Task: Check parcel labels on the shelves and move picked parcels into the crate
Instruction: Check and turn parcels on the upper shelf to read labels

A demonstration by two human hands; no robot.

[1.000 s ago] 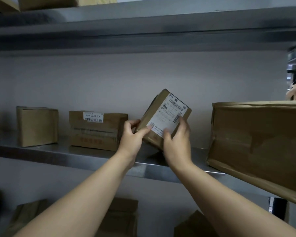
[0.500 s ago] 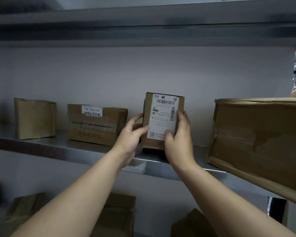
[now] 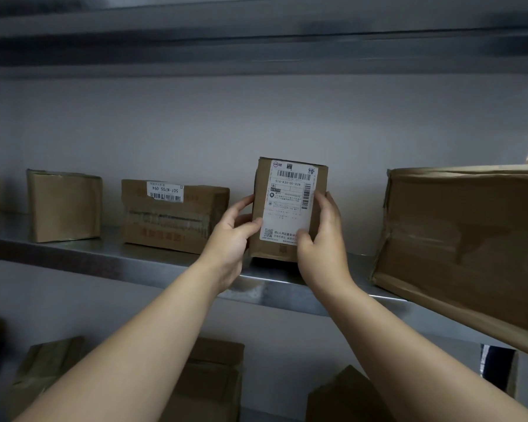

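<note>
Steel shelf (image 3: pixel 153 263) against a pale wall carries brown boxes. The left hand (image 3: pixel 229 239) and right hand (image 3: pixel 323 239) grip the small parcel (image 3: pixel 287 248) by its sides, thumbs curled onto its face, near the shelf's front edge. A second ago it sat tilted; now it is upright, label (image 3: pixel 290 202) square to the camera. The label check looks under way; no crate shows.

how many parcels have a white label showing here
2: the held parcel at centre, label facing the camera, and the box left of it on the shelf, label upside down. More labels may sit on hidden faces.
</note>
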